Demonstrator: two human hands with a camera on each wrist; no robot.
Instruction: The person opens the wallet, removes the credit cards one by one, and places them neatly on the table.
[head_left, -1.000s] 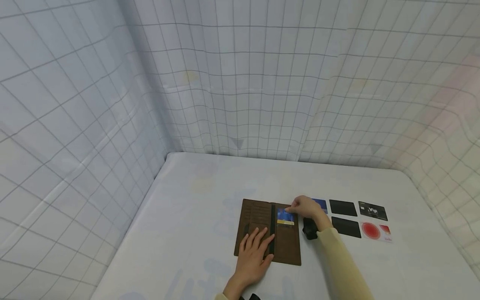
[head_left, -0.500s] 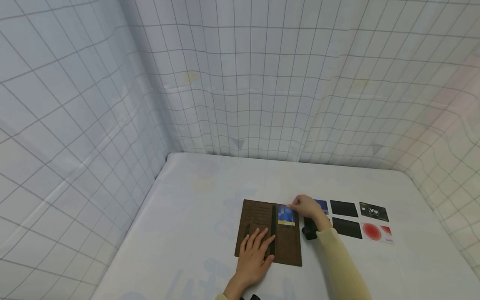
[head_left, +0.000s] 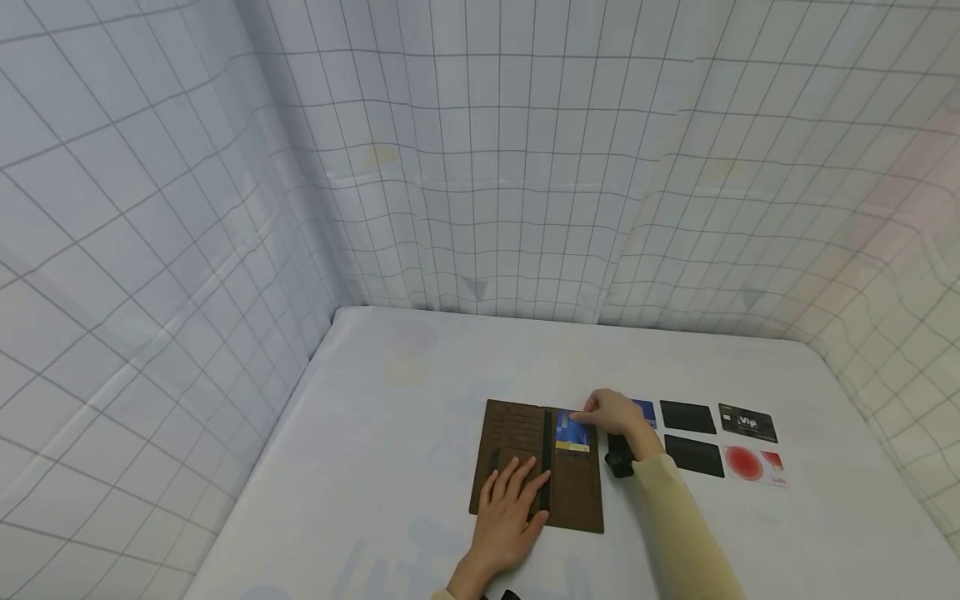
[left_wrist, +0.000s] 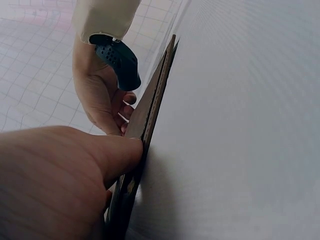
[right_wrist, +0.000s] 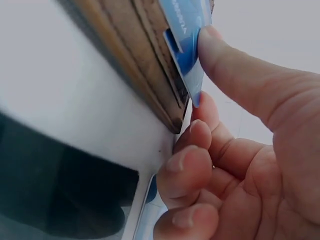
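Note:
A brown wallet (head_left: 576, 500) lies spread out on the white table, with card slots on both halves and a dark strip down its middle. My left hand (head_left: 504, 518) rests flat on its lower left part, fingers spread, and the thumb lies at the near edge. At the upper right slot, thumb and index finger of my right hand (head_left: 613, 415) pinch a blue card (head_left: 572, 430) with a yellow lower edge. In the right wrist view the thumb presses the face of the blue card (right_wrist: 188, 62), the index fingertip is behind its edge, and the other fingers are curled.
Right of the wallet lie a blue card (head_left: 645, 408) partly behind my right hand, two black cards (head_left: 687, 417), a dark "Vip" card (head_left: 750, 423) and a white card with a red circle (head_left: 742, 461). Gridded white cloth (head_left: 525, 192) hangs around the table.
The blue card's visible face reaches farther toward the wallet's far edge than a second ago. My right thumb has shifted slightly left over it since half a second ago; my left hand stays put.

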